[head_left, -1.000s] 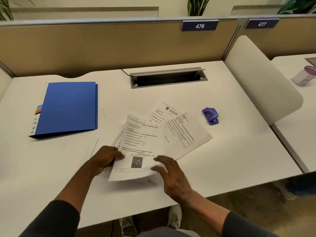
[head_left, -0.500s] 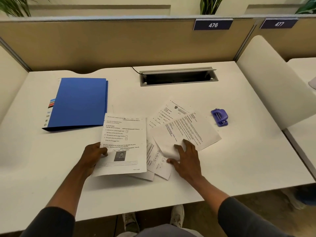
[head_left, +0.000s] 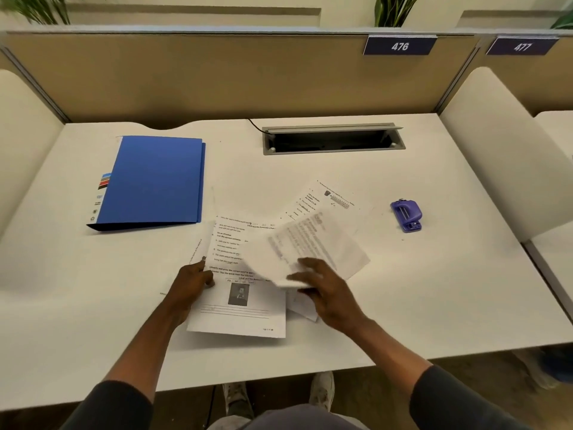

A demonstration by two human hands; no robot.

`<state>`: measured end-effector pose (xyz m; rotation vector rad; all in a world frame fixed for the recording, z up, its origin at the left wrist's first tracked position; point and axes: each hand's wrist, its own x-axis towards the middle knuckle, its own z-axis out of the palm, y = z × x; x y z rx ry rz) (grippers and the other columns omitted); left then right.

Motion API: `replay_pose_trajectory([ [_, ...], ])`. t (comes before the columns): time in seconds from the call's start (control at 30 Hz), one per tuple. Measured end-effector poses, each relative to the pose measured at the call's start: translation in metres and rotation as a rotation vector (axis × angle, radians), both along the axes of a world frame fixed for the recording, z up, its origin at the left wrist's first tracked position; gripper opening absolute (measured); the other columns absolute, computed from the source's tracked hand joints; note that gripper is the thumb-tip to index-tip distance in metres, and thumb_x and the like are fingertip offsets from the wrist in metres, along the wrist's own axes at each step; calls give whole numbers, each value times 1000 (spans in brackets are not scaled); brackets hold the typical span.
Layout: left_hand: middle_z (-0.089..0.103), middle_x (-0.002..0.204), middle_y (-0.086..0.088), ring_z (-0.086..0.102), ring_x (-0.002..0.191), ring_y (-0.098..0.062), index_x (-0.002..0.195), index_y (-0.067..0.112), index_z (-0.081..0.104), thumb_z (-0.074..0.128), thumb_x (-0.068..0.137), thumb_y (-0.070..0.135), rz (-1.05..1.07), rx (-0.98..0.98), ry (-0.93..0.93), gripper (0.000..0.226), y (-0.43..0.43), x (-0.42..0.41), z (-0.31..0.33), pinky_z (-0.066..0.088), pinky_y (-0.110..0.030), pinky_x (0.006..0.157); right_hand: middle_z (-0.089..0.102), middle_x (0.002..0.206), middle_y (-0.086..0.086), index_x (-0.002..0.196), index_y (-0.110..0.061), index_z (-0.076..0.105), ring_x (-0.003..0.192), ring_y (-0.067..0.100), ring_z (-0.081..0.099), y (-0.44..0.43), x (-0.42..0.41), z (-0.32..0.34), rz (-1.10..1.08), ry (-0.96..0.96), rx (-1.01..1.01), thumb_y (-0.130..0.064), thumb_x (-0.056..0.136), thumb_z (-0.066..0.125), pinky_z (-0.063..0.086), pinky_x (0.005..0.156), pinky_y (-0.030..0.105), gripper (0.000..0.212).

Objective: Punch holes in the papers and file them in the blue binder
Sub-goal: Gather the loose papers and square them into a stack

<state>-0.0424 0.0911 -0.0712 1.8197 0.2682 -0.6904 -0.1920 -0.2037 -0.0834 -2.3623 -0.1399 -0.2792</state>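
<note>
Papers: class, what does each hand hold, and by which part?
The left hand pinches the photo sheet by its left edge; the right hand appears to grip a blurred sheet by its near corner.

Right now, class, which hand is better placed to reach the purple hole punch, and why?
Probably the right hand: the hole punch lies on its side, though it holds a loose sheet. The left hand grips the photo sheet, farther away.

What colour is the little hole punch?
Purple; the hole punch shows best in the head view.
</note>
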Motion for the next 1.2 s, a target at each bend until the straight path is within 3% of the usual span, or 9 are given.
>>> replay_pose_trajectory([
  [0.1, 79, 114, -5, 72, 109, -29, 107, 20, 76, 58, 106, 28, 102, -42, 96, 20, -7, -6, 7, 57, -39, 91, 47, 151, 7, 126, -32, 67, 141, 27, 46, 21, -4, -7, 206, 111, -98, 0, 89, 62, 51, 106, 42, 49],
  [0.2, 83, 105, 1, 78, 100, -23, 110, 23, 78, 72, 91, 61, -39, -11, 130, 43, -4, -9, 10, 62, -43, 87, 41, 153, 5, 123, -32, 64, 144, 27, 38, 35, -5, -11, 317, 156, -184, 8, 86, 60, 46, 111, 46, 55],
  [0.3, 83, 107, 5, 80, 99, -16, 114, 20, 80, 94, 76, 27, -172, 9, 39, 41, 0, -15, 5, 64, -42, 91, 37, 154, 4, 127, -31, 59, 147, 26, 31, 39, -3, -11, 309, 156, -217, 11, 80, 64, 42, 115, 43, 63],
  [0.43, 81, 114, 2, 77, 106, -24, 123, 14, 76, 81, 88, 1, -139, 15, 17, 38, 8, -19, -2, 61, -48, 98, 28, 158, 2, 147, -31, 45, 151, 25, 24, 28, 6, -11, 169, 173, -214, 17, 69, 66, 34, 117, 37, 94],
  [0.57, 80, 114, -3, 76, 104, -32, 119, 12, 76, 64, 90, -4, -42, 71, 23, 35, 25, -20, -2, 62, -52, 95, 42, 149, 5, 149, -21, 49, 145, 21, 40, 4, 19, -13, -203, 138, -53, 21, 64, 43, 48, 111, 42, 95],
  [0.67, 80, 109, -5, 75, 99, -35, 111, 11, 76, 58, 87, -6, 98, 99, 9, 35, 37, -26, 3, 62, -51, 90, 52, 141, 7, 144, -17, 53, 137, 25, 46, -14, 31, -14, -386, 117, -12, 0, 84, 59, 49, 108, 45, 62],
  [0.87, 77, 116, -9, 70, 103, -38, 111, 11, 75, 58, 84, -5, 299, 117, 27, 35, 51, -47, -5, 57, -52, 94, 43, 154, 16, 143, -23, 59, 144, 34, 37, -30, 42, -33, -328, 274, -281, -51, 89, 73, 43, 112, 51, 63],
  [1.07, 73, 112, -8, 66, 89, -25, 113, 14, 72, 59, 88, -6, 355, 116, 16, 34, 45, -52, -4, 51, -31, 72, 32, 164, 18, 146, -21, 55, 153, 37, 25, -29, 32, -40, -243, 289, -377, -58, 89, 68, 33, 120, 52, 69],
  [1.2, 75, 112, -7, 69, 95, -30, 110, 19, 74, 58, 87, -3, 273, 171, 1, 35, 44, -51, -2, 54, -37, 77, 38, 161, 17, 146, -22, 55, 154, 40, 28, -26, 30, -39, -185, 278, -458, -59, 96, 52, 35, 120, 53, 62],
])
